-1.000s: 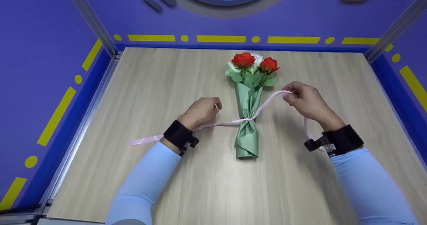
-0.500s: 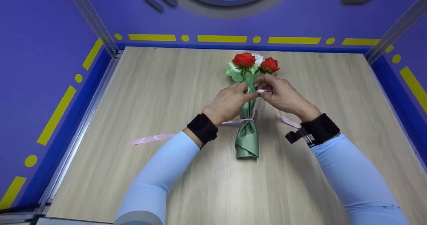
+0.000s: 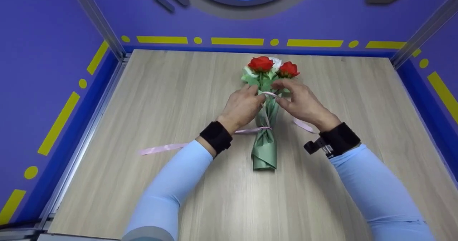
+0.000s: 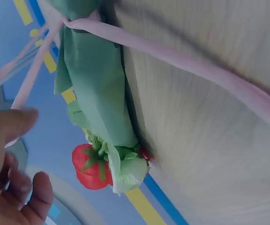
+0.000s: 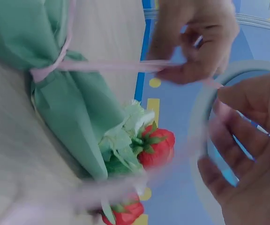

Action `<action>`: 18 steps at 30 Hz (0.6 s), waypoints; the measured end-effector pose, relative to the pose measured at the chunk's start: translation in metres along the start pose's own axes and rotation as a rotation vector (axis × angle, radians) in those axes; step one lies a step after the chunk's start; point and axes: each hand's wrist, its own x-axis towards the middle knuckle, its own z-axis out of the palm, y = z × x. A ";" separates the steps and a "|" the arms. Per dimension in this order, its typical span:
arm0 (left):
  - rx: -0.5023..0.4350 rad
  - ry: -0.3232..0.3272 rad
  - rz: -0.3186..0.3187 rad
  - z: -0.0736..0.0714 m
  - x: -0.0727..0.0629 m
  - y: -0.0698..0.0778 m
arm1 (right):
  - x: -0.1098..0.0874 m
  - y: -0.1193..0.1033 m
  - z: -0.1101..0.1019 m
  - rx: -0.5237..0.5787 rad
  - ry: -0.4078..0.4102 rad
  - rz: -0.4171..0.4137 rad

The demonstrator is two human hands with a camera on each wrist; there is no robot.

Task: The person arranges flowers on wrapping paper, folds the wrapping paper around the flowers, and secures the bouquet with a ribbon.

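Note:
A bouquet (image 3: 264,157) of red and white roses in green paper lies on the table, its blooms toward the back wall. Pink ribbon (image 3: 162,149) circles the gathered paper, one tail stretching left over the wood. My left hand (image 3: 242,107) pinches the other tail above the wrapping, also seen in the right wrist view as a far hand (image 5: 200,42). Close by on the right, my right hand (image 3: 302,103) holds this same tail between thumb and fingers, the other fingers spread. From there the loose ribbon hangs down, blurred in the right wrist view.
The wood-grain table (image 3: 214,205) is bounded by blue-purple panels (image 3: 229,26) with yellow dashes at the back and both sides. A metal rail (image 3: 93,126) runs along the left edge. Black camera straps (image 3: 216,137) sit on both wrists over light-blue sleeves.
Both hands have come together above the bouquet, the right moving left with its ribbon tail. The left hand left the table's left side and now pinches that tail too.

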 end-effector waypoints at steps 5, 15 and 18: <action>-0.187 -0.027 -0.193 -0.016 -0.003 -0.016 | -0.007 0.006 0.007 -0.082 0.123 -0.060; -0.504 -0.212 -0.522 -0.017 -0.022 -0.041 | -0.021 0.007 0.045 -0.080 0.045 0.005; -0.682 -0.185 -0.489 -0.013 -0.023 -0.042 | -0.020 0.009 0.060 -0.057 -0.032 0.055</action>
